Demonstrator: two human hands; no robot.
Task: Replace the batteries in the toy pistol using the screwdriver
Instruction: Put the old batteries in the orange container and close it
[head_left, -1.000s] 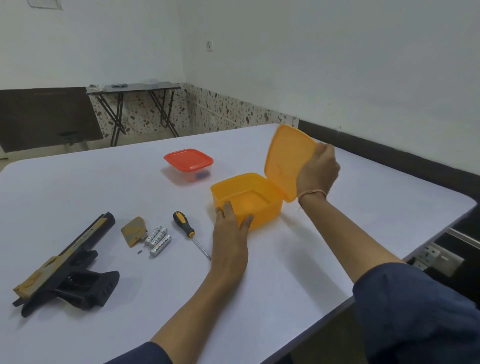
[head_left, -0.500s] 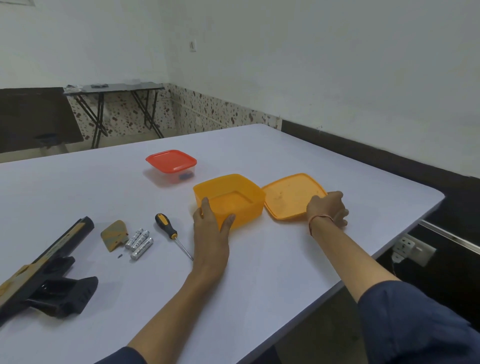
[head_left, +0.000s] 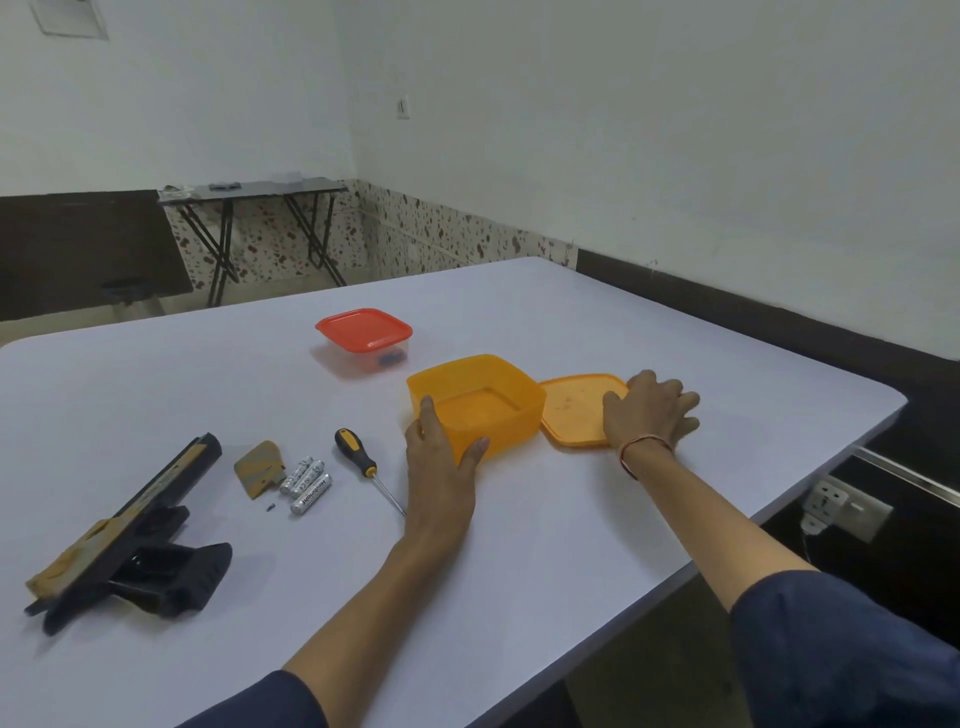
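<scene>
The black and tan toy pistol (head_left: 130, 530) lies on its side at the table's left. To its right lie its tan battery cover (head_left: 260, 465), a tiny screw (head_left: 269, 507) and three silver batteries (head_left: 306, 480). Further right is the black and yellow screwdriver (head_left: 363, 467), tip toward me. My left hand (head_left: 441, 467) holds the near corner of an open orange box (head_left: 478, 400) between thumb and fingers. My right hand (head_left: 649, 410) rests flat, fingers spread, on the orange lid (head_left: 576, 410) lying beside the box.
A small clear container with a red lid (head_left: 363, 338) stands behind the orange box. The white table (head_left: 519, 571) ends close to the right of the lid. A wall socket (head_left: 841, 506) sits below that edge. A folding table (head_left: 249, 189) stands far back.
My right hand has swung the orange lid off the box, laid it on the table to the right and spread flat on it. My left hand has stayed on the box.
</scene>
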